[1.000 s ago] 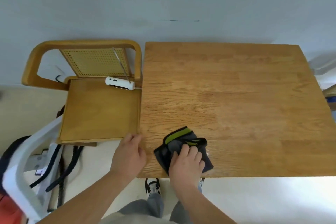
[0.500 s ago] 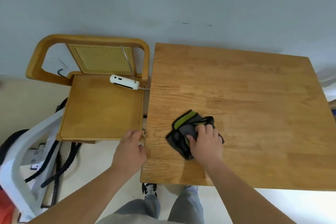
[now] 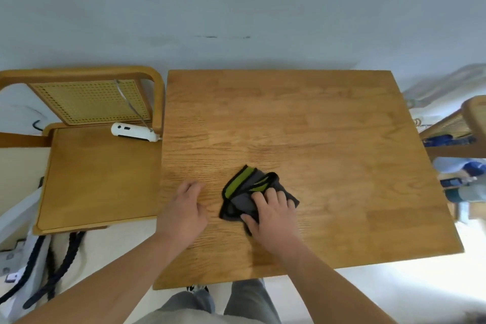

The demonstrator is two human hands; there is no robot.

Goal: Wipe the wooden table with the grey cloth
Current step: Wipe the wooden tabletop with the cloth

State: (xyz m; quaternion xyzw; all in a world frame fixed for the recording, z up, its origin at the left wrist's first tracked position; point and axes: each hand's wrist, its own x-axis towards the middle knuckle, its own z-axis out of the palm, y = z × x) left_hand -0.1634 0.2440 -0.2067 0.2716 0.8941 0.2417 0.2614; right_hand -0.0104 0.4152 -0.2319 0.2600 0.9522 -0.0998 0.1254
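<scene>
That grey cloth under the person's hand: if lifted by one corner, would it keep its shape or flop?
Probably flop: the grey cloth lies bunched in soft folds under the right hand. It likely weighs little, being thin fabric. Pushed, it should slide on the smooth wooden table but may crumple further.

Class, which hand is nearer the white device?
Left. The left hand rests on the table, nearer the white device; the right hand presses the grey cloth, farther right.

The wooden table (image 3: 328, 139) bears a crumpled grey cloth (image 3: 243, 189) with a green stripe, pressed to the boards under the right hand (image 3: 273, 216). The left hand (image 3: 181, 216) rests on the tabletop just left of the cloth, near the table's left edge.
</scene>
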